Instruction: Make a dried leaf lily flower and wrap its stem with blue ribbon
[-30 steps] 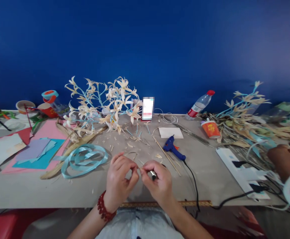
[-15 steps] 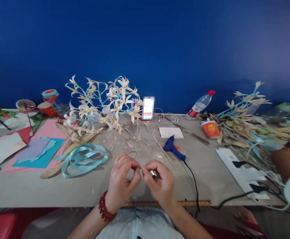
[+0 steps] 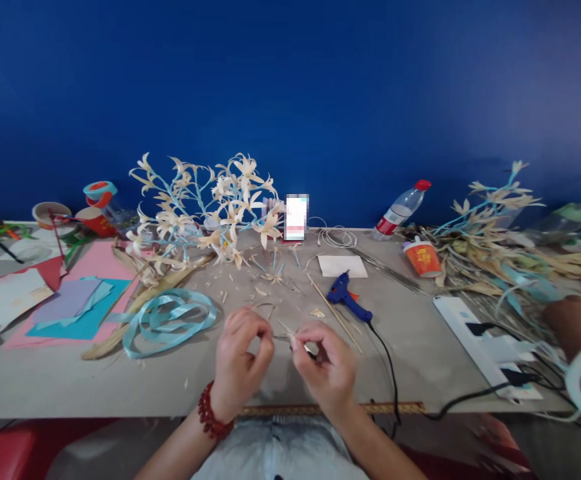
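My left hand (image 3: 239,363), with a red bead bracelet at the wrist, is pinched closed on one end of a thin pale strip (image 3: 283,331) just above the table's front edge. My right hand (image 3: 326,370) is closed too, pinching the strip's other end and gripping a small dark and silver tool (image 3: 311,349); what kind of tool I cannot tell. The two hands are a short gap apart. Beyond them lie pale shavings, a thin wooden stick (image 3: 334,313) and a blue glue gun (image 3: 346,298).
A light blue ribbon coil (image 3: 170,317) lies left of my hands, coloured paper sheets (image 3: 73,300) further left. A spray of cream flowers (image 3: 205,207) stands behind. A bottle (image 3: 400,210), an orange cup (image 3: 423,259) and a power strip (image 3: 485,347) sit right. Another person's arm (image 3: 575,327) enters at right.
My hands have drawn slightly apart, the right hand moving right and down a little, so more of the thin strip shows between them. The other person's arm has shifted slightly.
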`<state>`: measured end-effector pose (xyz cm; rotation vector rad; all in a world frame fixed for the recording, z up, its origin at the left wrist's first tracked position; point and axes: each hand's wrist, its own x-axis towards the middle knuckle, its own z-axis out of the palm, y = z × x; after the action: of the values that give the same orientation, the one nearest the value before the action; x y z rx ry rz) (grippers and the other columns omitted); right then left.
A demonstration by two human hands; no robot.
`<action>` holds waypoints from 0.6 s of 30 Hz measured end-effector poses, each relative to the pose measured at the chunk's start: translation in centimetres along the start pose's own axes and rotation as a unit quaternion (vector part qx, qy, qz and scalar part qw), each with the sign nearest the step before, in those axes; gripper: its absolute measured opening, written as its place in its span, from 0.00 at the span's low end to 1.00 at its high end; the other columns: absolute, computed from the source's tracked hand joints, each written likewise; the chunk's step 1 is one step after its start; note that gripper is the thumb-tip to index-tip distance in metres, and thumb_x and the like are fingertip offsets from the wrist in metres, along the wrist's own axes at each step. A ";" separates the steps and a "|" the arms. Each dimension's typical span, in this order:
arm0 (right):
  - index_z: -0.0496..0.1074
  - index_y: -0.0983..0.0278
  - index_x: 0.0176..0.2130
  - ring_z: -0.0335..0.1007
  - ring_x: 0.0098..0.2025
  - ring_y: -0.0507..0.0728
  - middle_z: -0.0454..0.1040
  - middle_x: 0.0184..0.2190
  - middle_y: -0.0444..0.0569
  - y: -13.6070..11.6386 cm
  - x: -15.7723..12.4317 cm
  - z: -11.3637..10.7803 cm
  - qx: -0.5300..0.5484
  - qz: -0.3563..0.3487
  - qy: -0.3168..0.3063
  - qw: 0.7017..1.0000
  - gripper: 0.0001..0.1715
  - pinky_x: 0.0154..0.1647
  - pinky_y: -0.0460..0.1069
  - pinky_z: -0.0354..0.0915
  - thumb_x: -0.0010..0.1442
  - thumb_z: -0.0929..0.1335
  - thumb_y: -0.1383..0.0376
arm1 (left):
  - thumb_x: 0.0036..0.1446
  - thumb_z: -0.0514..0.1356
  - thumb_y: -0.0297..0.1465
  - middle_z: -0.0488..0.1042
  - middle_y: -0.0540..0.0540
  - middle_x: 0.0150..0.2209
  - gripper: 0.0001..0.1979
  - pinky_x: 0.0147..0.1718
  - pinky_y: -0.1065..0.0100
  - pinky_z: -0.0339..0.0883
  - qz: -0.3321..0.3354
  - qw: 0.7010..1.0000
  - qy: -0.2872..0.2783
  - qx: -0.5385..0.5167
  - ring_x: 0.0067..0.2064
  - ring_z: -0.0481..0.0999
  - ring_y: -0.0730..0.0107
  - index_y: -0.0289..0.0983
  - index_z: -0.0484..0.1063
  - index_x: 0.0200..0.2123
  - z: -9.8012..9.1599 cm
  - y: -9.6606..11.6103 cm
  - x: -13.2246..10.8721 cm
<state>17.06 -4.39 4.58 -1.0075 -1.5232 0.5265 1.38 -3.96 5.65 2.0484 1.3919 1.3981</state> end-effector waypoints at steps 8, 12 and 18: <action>0.69 0.60 0.30 0.72 0.29 0.54 0.73 0.26 0.44 0.3 0.1 0.1 0.014 0.010 -0.018 1.000 0.07 0.32 0.49 0.68 0.58 0.67 0.72 | 0.56 0.57 0.23 0.77 0.48 0.33 0.09 0.58 0.48 0.60 0.057 0.997 -0.046 -0.037 0.38 0.76 0.63 0.41 0.72 0.38 -0.5 1.3 0.5; 0.69 0.60 0.30 0.71 0.28 0.54 0.74 0.25 0.44 0.1 -0.1 0.2 0.000 -0.006 -0.018 1.000 0.08 0.31 0.49 0.68 0.57 0.67 0.72 | 0.54 0.57 0.21 0.77 0.51 0.29 0.09 0.57 0.49 0.61 0.076 0.997 -0.025 -0.007 0.34 0.75 0.67 0.41 0.72 0.32 -0.2 0.8 0.6; 0.69 0.60 0.30 0.72 0.29 0.55 0.74 0.26 0.46 0.2 -0.1 -0.1 0.003 0.012 -0.003 1.000 0.07 0.32 0.50 0.69 0.58 0.67 0.71 | 0.57 0.56 0.23 0.77 0.48 0.32 0.08 0.56 0.48 0.62 0.030 0.999 0.000 0.020 0.37 0.76 0.63 0.41 0.71 0.36 -0.8 -0.1 0.1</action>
<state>17.21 -4.36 4.39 -1.0209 -1.5161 0.5511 0.64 -4.05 6.04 2.1307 1.3803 1.4058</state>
